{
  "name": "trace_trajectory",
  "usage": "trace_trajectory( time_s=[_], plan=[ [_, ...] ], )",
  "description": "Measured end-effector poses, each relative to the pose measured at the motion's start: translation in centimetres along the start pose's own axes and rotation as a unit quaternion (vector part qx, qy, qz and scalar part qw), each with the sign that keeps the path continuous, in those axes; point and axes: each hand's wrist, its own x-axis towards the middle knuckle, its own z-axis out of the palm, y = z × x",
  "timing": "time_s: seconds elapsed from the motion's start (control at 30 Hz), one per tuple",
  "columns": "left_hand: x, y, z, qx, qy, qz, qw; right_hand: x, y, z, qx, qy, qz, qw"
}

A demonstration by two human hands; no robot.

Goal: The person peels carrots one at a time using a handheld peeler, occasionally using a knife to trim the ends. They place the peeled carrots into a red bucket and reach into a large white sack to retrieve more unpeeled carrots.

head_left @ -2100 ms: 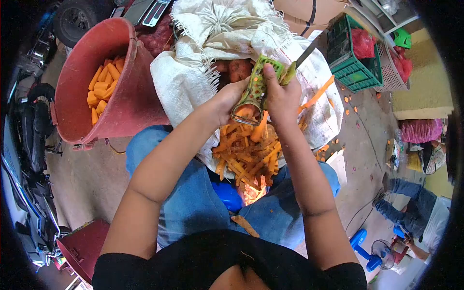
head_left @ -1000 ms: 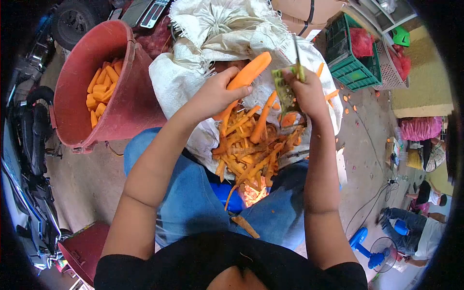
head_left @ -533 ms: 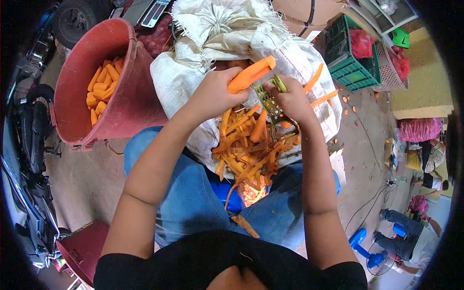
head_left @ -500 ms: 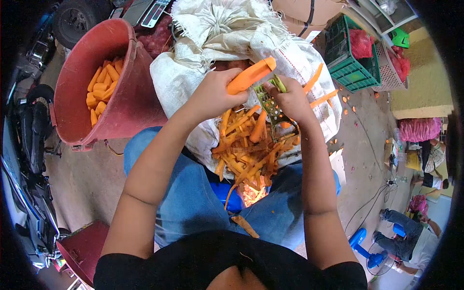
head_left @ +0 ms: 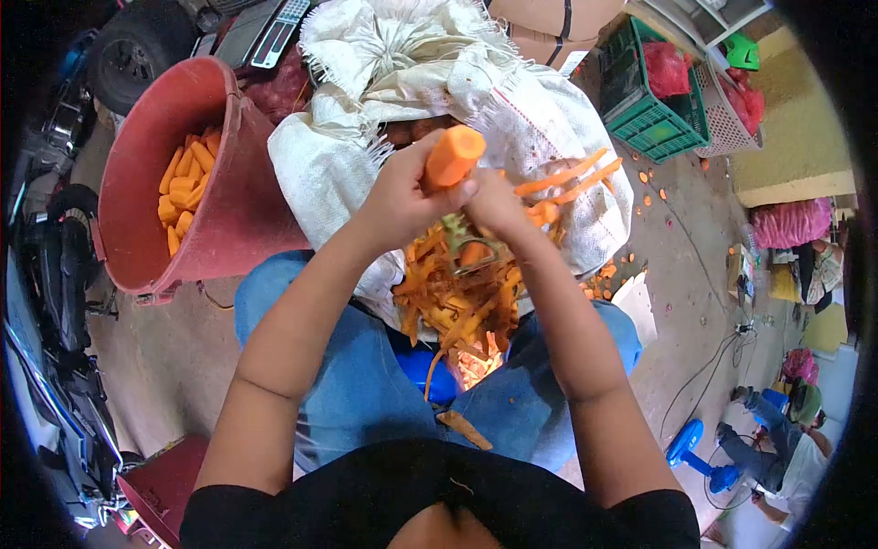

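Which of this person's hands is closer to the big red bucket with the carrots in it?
The left hand: holding a carrot, it is to the right of the red bucket, apart from it. The right hand is farther right.

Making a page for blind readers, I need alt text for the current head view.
A seated person's left hand grips a carrot, with the right hand close beside it holding a blurred green peeler. Orange peelings lie on a white sack; a red bucket at left holds peeled carrots.
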Motion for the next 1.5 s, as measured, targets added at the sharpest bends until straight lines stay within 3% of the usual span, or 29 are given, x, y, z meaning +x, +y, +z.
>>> trace_trajectory(
  time_s=[0.03,0.07,0.1,0.13,0.2,0.23,0.27,0.33,0.37,0.4,0.5,0.53,0.6,0.63,0.77,0.83,0.93,1.03,1.3,1.5],
  plan=[
    [0.3,-0.1,0.6,-0.063,0.024,0.053,0.996,-0.2,-0.1,1.2,0.001,0.003,0.001,1.000],
    [0.5,-0.2,0.9,-0.126,0.050,0.105,0.985,-0.1,0.3,2.5,0.096,0.030,-0.091,0.991],
    [0.5,-0.3,0.4,0.004,0.040,0.137,0.990,0.1,0.9,3.3,0.187,0.053,-0.181,0.964],
    [0.5,-0.5,0.3,0.003,0.042,0.136,0.990,0.5,1.5,3.6,0.186,0.051,-0.181,0.964],
    [0.4,-0.9,-0.1,0.094,0.088,0.119,0.985,1.4,2.4,3.8,0.405,-0.047,-0.058,0.911],
    [0.5,-0.9,-0.7,0.074,0.089,0.122,0.986,-0.3,-0.6,2.0,0.470,-0.031,0.007,0.882],
    [0.5,-0.4,-1.3,0.074,0.092,0.122,0.986,-0.1,-0.1,1.5,0.469,-0.034,0.007,0.883],
    [0.4,0.8,-2.5,-0.117,0.117,0.006,0.986,1.1,1.6,0.6,0.536,-0.023,0.048,0.843],
    [0.5,0.7,-3.0,-0.119,0.135,-0.015,0.984,1.7,2.0,0.8,0.504,0.051,0.024,0.862],
    [0.5,0.6,-3.6,-0.119,0.133,-0.014,0.984,1.6,1.8,0.5,0.504,0.053,0.024,0.862],
    [0.4,-0.1,-5.0,-0.040,0.040,-0.151,0.987,1.1,1.5,-1.0,0.430,0.086,0.034,0.898],
    [0.3,-0.1,-5.0,-0.039,0.040,-0.151,0.987,0.9,1.3,-1.2,0.430,0.086,0.035,0.898],
    [0.2,-0.2,-4.9,0.188,-0.016,-0.139,0.972,0.3,0.6,-1.6,0.385,0.100,0.032,0.917],
    [0.2,-1.3,-4.4,0.235,0.004,-0.063,0.970,0.5,0.9,-1.3,0.385,0.099,0.033,0.917],
    [0.6,-1.5,-2.7,0.281,-0.056,-0.059,0.956,0.7,1.0,-0.5,0.270,0.104,-0.020,0.957],
    [0.8,-1.3,-2.4,0.269,-0.026,-0.063,0.961,0.5,0.7,-1.0,0.135,0.104,-0.068,0.983],
    [1.0,-1.2,-2.5,0.274,0.010,-0.069,0.959,-0.4,0.0,-2.0,0.040,0.123,-0.126,0.984],
    [1.1,-1.7,-2.7,0.290,0.025,-0.071,0.954,-0.8,-0.1,-2.4,-0.024,0.113,-0.113,0.987],
    [1.0,-0.9,-2.5,0.253,0.037,-0.070,0.964,-1.6,-0.2,-2.3,-0.086,0.114,-0.133,0.981],
    [0.6,-0.1,-2.8,0.213,-0.054,-0.074,0.973,-2.0,-0.2,-1.9,-0.108,0.137,-0.170,0.970]
  ],
)
